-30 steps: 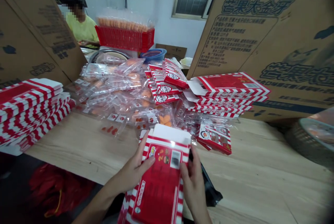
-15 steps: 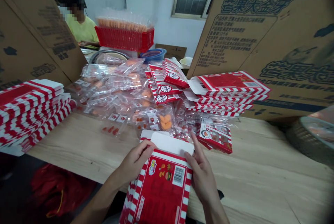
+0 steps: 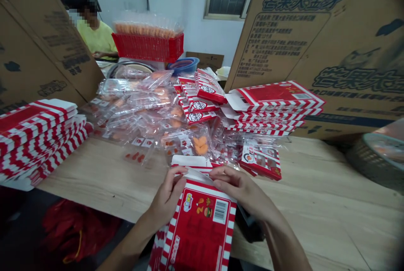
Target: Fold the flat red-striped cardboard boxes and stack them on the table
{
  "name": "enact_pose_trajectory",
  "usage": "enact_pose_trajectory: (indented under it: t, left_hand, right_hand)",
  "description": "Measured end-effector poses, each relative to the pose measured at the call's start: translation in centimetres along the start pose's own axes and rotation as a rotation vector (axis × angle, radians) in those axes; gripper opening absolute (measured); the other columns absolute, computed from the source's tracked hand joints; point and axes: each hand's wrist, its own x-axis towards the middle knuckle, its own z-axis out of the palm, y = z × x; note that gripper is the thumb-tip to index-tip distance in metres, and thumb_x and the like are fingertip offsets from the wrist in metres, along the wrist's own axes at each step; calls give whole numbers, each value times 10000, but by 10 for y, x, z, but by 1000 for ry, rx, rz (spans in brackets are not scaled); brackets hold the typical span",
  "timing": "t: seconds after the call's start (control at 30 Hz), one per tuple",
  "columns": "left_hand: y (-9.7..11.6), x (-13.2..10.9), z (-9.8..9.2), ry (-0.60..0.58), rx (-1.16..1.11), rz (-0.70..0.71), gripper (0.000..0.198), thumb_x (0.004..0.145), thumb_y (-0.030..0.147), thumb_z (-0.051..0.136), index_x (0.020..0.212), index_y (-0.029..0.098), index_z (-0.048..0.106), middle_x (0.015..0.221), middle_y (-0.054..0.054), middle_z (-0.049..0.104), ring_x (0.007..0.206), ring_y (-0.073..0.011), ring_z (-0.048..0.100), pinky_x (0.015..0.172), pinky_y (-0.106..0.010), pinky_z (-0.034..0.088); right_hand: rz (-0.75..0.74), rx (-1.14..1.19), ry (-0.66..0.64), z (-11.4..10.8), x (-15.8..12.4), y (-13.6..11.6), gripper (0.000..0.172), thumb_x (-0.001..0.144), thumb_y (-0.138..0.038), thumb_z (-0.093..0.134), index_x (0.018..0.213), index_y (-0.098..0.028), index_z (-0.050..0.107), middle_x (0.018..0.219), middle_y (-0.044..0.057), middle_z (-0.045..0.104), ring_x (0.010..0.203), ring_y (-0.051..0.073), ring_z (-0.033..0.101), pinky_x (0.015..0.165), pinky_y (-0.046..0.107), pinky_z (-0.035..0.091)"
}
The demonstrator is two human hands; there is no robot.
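Our left hand (image 3: 166, 199) and right hand (image 3: 241, 187) hold a red-and-white striped paper box (image 3: 198, 229) — the fingers (image 3: 225, 174) are bent and pinch its white top flap (image 3: 195, 174) — just over the edge of the wooden tabletop (image 3: 303, 187), near clear bags of orange sweets (image 3: 186, 136).

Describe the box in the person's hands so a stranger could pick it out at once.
At the near edge of the light wooden table, between the person's left hand and right hand, is a red-and-white striped box. Unlike the flat box stacks at left and right, it is held in both hands, barcode showing.
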Motion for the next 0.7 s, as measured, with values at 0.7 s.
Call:
enact_pose_trajectory:
  t: [0.7]
  left_hand:
    - [2,-1,1,24,-2,-19,220,921,381,385,853,212,507,752,28,530,666,-135,493,632,-229,403]
  right_hand:
    - [-361,-324,-22,-8,-1,4,114,787,-246,623,786,-223,735,1033,43,726,954,220,670,817,338,525]
